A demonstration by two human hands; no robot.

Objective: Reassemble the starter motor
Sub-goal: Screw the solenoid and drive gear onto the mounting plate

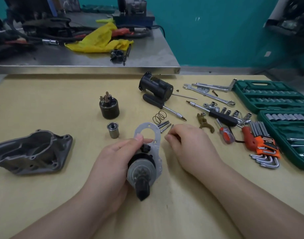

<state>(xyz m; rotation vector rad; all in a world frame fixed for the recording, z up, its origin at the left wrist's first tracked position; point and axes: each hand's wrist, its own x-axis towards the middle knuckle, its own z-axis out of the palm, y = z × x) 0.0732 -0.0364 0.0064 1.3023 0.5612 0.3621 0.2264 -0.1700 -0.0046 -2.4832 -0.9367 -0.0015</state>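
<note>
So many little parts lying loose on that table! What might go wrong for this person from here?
Three things, as guesses. The left hand alone grips the drive assembly with its thin plate, which may slip. The right hand is picking at small pins lying loose; one may roll off among the tools. The spring beside them lies free and is easily knocked away.

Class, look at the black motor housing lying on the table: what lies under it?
A black-handled screwdriver runs beneath the black motor housing; its handle and tip stick out. A thin rod emerges beside it. Anything else underneath is hidden.
</note>
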